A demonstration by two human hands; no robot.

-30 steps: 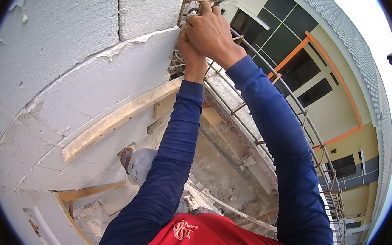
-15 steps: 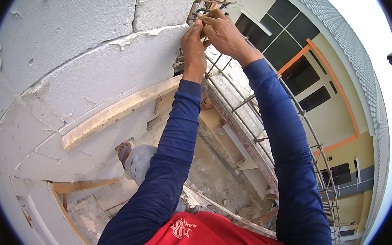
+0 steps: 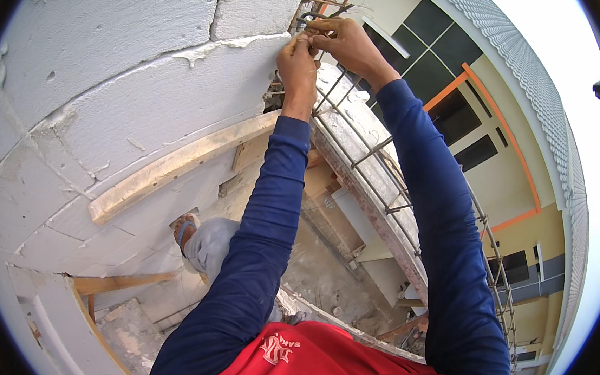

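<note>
Both my hands are raised together at the far end of my reach, beside the corner of a pale block wall (image 3: 152,93). Fingers of my left hand (image 3: 297,73) are closed in a pinch, touching those of my right hand (image 3: 351,48), which are pressed together too. What sits between the fingertips is too small to make out. Just beyond them is a dark bent rod (image 3: 313,15), close to the block edge. A cage of thin steel reinforcing bars (image 3: 364,157) runs from below my hands along the right side, partly behind my right sleeve.
A wooden plank (image 3: 185,165) lies along the wall to the left. My sandalled foot (image 3: 186,229) rests low by the wall. Far below is a dusty floor (image 3: 329,294), beyond a rough concrete beam (image 3: 368,200). A building with orange trim (image 3: 503,129) stands to the right.
The view has shifted slightly. My hands stay together at the same spot, with the right fingers and wrist turned a little differently.
</note>
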